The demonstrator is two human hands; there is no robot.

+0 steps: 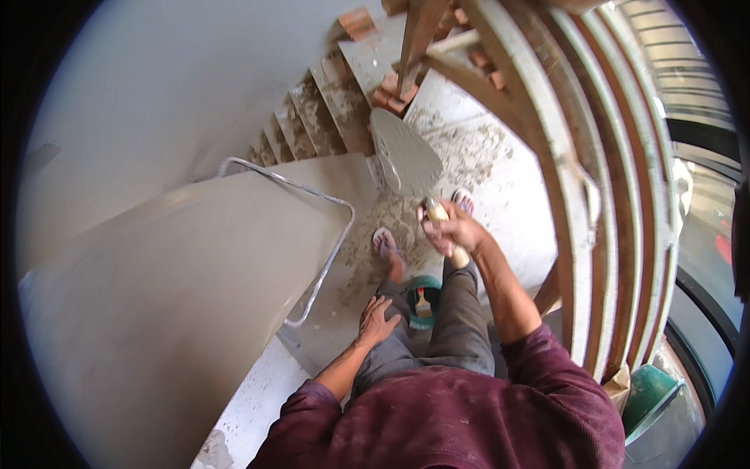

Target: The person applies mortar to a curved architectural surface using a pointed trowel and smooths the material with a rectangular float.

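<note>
My right hand [453, 230] is wrapped round the wooden handle of a trowel. Grey wet mortar coats the broad rounded blade of the trowel [406, 156], which points away from me over the spattered floor. My left hand [377, 322] lies flat on my left leg near the knee, fingers apart, with nothing in it. Between my legs stands a green bucket [412, 319] with a brush [423, 305] in it; my legs hide part of the bucket.
A smooth plastered low wall [195, 250] curves along my left, with a bent metal rod [344, 234] against it. Steps [320, 117] lie beyond. Bricks [389, 95] sit at a timber post. Stacked long timbers [582, 195] bend along the right, near another green bucket [648, 397].
</note>
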